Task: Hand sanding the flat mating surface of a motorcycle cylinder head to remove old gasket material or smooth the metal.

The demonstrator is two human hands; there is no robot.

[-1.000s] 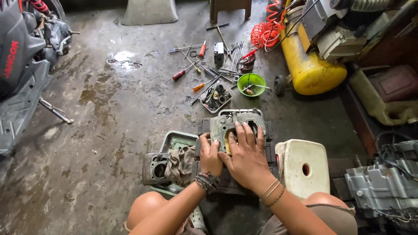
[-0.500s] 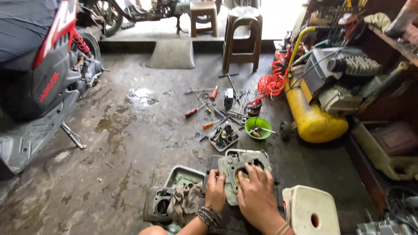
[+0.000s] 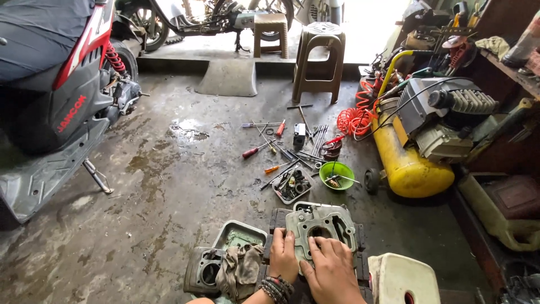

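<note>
Bright doorway daylight, sharp, slight wide-angle distortion

Two stools [image 3: 318,59], perhaps three screwdrivers [image 3: 257,150]

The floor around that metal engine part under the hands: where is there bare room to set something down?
Bare concrete floor lies between the scooter and the scattered tools; more lies between the green bowl and the engine part. It is crowded around the tools and small parts tray, and beside the hands, where a rag and white container sit.
</note>
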